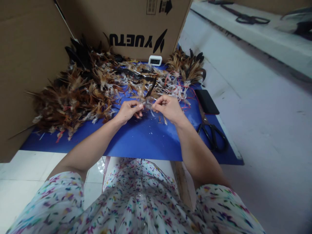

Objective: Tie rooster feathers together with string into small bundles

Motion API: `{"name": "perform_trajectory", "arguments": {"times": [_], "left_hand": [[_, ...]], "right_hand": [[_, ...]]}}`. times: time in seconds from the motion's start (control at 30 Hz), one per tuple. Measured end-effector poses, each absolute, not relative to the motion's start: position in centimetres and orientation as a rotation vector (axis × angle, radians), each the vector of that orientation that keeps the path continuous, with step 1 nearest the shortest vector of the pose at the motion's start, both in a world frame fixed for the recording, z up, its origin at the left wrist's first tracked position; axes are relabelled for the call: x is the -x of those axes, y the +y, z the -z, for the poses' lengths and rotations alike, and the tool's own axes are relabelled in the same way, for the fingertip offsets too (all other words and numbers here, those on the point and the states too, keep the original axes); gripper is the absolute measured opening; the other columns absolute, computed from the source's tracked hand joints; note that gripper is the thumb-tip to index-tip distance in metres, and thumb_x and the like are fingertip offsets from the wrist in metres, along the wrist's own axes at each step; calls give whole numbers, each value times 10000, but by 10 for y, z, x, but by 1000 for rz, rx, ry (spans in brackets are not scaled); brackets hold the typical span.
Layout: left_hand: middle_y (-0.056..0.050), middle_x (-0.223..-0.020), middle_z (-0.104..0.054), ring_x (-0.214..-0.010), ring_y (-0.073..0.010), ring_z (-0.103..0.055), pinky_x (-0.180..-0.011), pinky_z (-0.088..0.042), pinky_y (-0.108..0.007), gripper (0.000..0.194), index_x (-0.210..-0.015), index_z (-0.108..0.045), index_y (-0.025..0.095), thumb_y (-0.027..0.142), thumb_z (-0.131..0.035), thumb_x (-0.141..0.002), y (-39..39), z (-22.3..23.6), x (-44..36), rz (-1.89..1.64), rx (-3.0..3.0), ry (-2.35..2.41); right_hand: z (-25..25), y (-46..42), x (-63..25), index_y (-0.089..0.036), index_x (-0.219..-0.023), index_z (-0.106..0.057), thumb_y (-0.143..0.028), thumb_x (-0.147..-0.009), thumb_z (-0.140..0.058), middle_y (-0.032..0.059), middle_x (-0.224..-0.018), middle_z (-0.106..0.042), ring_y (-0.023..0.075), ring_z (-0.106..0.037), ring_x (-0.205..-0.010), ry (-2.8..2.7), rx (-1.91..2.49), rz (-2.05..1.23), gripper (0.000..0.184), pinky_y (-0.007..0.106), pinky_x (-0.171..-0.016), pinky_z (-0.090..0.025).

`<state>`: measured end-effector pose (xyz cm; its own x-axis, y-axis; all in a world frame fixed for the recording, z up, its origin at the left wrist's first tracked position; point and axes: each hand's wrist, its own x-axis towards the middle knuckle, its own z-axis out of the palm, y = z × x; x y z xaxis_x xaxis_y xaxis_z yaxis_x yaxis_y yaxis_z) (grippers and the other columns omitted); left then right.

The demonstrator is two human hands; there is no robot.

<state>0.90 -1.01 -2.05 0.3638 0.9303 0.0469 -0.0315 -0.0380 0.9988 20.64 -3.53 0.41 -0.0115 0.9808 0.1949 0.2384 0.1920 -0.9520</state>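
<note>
The left hand [131, 110], thumb closed against the fingers, grips the base of a small bunch of brown and black feathers [142, 93] at frame centre. The right hand [168, 108], just right of the bunch, is pinched thumb to index finger; whether it grips a strand cannot be told. A loose heap of brown feathers [81, 89] covers the left of the blue tabletop [146, 141]. Black-handled metal scissors [206, 121] lie right of centre.

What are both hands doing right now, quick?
Left hand: closed, pinching a small bunch of brown and black feathers near its pale base.
Right hand: pinched closed beside that bunch; whether it holds anything can't be told.
</note>
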Motion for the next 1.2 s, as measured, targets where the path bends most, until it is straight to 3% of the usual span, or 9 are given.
{"name": "perform_trajectory", "arguments": {"times": [0.37,0.6,0.93,1.03,1.2], "left_hand": [[6,-501,-618,-429,-89,-563,-451,-506,-204,447,-717,-695,148,568,-836,-653,-9,21,-8,-989,-1386,899],[-23,-609,-662,-510,-114,-639,-449,-519,-202,445,-702,-673,137,538,-854,-643,-10,20,-10,-1056,-1367,892],[1,-502,-611,-430,-87,-564,-458,-510,-203,482,-697,-676,133,585,-836,-643,-9,23,-8,-1013,-1405,906],[8,-488,-603,-417,-76,-544,-449,-489,-194,511,-681,-679,129,607,-844,-610,-10,21,-9,-1027,-1394,906],[20,-472,-586,-397,-65,-515,-428,-459,-184,525,-667,-668,132,617,-852,-585,-11,18,-10,-1090,-1358,898]], "right_hand": [[-3,-35,-207,-196,-655,-596,-191,-686,-706,-11,-578,-648,109,-570,-526,-1477,1260,-938,114,261,-544,-444],[-5,-36,-206,-192,-653,-597,-188,-673,-702,-16,-583,-649,106,-579,-536,-1468,1257,-964,107,254,-551,-451],[-3,-37,-205,-189,-658,-588,-175,-687,-714,-15,-584,-640,106,-579,-533,-1478,1250,-988,131,251,-551,-449],[-2,-36,-205,-188,-675,-590,-247,-698,-753,-15,-586,-637,104,-579,-533,-1473,1231,-1001,175,251,-558,-462],[0,-34,-204,-189,-751,-620,-557,-758,-725,-9,-635,-633,105,-570,-588,-1453,1182,-966,382,252,-577,-458]]}}
